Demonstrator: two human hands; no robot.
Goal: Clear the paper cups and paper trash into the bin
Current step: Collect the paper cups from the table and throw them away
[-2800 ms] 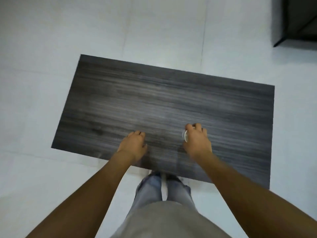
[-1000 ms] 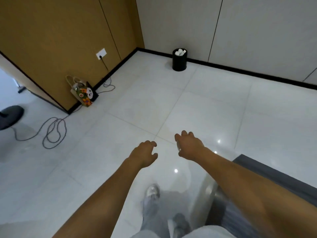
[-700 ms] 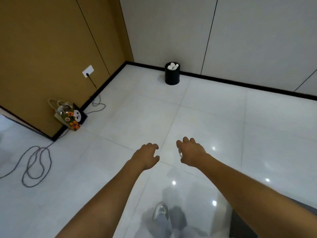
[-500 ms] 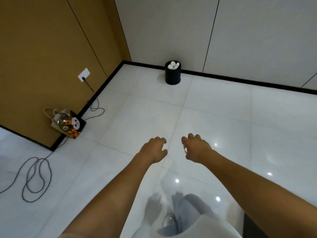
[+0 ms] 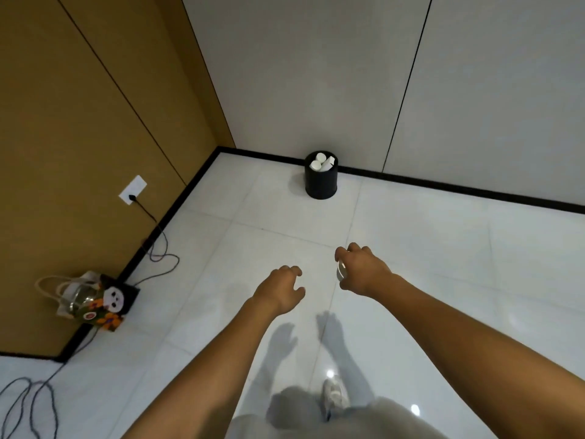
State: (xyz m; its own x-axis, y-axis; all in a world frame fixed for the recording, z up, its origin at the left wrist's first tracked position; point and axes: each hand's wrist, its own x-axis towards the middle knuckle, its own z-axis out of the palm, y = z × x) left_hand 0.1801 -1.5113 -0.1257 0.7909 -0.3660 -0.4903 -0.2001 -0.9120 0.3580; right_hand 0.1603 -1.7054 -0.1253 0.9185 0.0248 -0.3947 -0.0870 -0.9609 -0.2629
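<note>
We hold a paper cup (image 5: 341,271) in our right hand (image 5: 364,271); the fingers curl around it from above, and only a pale part of its rim shows under the palm. How the cup is tilted we cannot tell. Our left hand (image 5: 281,291) grasps nothing and hangs with loosely bent fingers just beside the right one. The bin (image 5: 321,182) stands straight ahead and slightly to the left of the cup, well apart from it, on the floor (image 5: 427,248) against the far wall, near the corner. The right hand is the nearer one. The bin is black, round and upright, and white cups (image 5: 318,163) already fill its open top. We judge that the cup must be carried forward until it is over this opening.
</note>
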